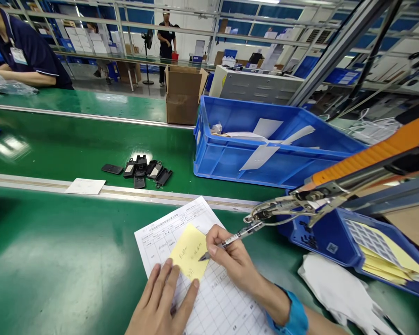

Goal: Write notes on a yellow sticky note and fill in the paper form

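The left hand (162,298) lies palm down, fingers apart, holding nothing; its fingertips press the lower left edge of the yellow note (186,244) and its thumb rests by the note's bottom corner. The right hand (235,260) has thumb and fingers clamped on a pen (233,238), its tip at the note's face; whether it touches, one cannot tell. The note, with handwriting on it, lies on a printed form (226,298) on the green table (73,260). A blue cuff (289,312) circles the right wrist.

To the right lies a white glove (338,288), beside a blue tray (327,225) holding small black pieces and yellow sheets (384,267). An orange tool (370,149) slants in above the tray.

Beyond the form, a white card (86,186) lies across a pale strip, with black parts (140,164) clustered behind it. A blue crate (226,160) stands to their right, papers hanging over its near rim. Farther off stand a carton (183,95), a co-worker (35,58) at left beside a plastic bag (14,87), a fan (147,41) and another person (166,39).
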### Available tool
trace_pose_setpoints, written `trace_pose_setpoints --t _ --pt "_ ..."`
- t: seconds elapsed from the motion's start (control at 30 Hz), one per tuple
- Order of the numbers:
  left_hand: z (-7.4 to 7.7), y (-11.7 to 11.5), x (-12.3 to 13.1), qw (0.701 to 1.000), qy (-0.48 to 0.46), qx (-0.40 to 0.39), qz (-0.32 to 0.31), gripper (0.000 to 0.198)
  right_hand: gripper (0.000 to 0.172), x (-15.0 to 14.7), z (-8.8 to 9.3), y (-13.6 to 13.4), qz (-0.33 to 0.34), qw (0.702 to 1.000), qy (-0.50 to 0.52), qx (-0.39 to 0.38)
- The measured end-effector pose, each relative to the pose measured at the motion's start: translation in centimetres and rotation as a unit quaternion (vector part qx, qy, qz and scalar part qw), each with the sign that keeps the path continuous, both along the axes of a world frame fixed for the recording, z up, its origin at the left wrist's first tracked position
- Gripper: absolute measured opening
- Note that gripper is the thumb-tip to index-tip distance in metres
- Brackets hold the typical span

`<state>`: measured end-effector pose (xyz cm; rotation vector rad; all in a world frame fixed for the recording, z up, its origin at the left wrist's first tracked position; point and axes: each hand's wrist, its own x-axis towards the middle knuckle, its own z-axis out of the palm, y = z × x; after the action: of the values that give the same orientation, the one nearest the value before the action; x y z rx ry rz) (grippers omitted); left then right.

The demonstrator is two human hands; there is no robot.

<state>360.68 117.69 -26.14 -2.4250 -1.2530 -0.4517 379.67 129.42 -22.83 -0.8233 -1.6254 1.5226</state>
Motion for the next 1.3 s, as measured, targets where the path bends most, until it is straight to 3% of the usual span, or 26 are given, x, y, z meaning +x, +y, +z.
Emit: trace_pose_setpoints --t 0.17,0.4,0.63,0.9,1.3 --pt "0.08 0.10 0.23 1.000 -0.008 -0.003 -0.003 0.072 0.029 0.13 -0.40 -0.18 -0.025 1.000 0.009 0.010" --pt "0.20 0.26 0.08 1.000 -0.027 -0.002 -0.001 0.067 0.010 0.28 -0.56 -0.14 -0.022 0.999 0.007 0.046" --pt "0.15 0.30 0.05 1.000 -0.029 -0.004 -0.001 0.067 0.011 0.20 -0.32 -0.30 0.004 1.000 -0.001 0.015" --pt "0.07 0.02 0.14 1.000 -0.029 -0.008 0.000 0.064 0.010 0.29 -0.31 -0.36 0.074 0.988 -0.116 -0.066" --pt "-0.66 -0.42 -0.25 1.000 0.007 -0.018 0.013 0.066 0.008 0.47 -0.59 -0.52 0.082 0.986 -0.135 -0.048"
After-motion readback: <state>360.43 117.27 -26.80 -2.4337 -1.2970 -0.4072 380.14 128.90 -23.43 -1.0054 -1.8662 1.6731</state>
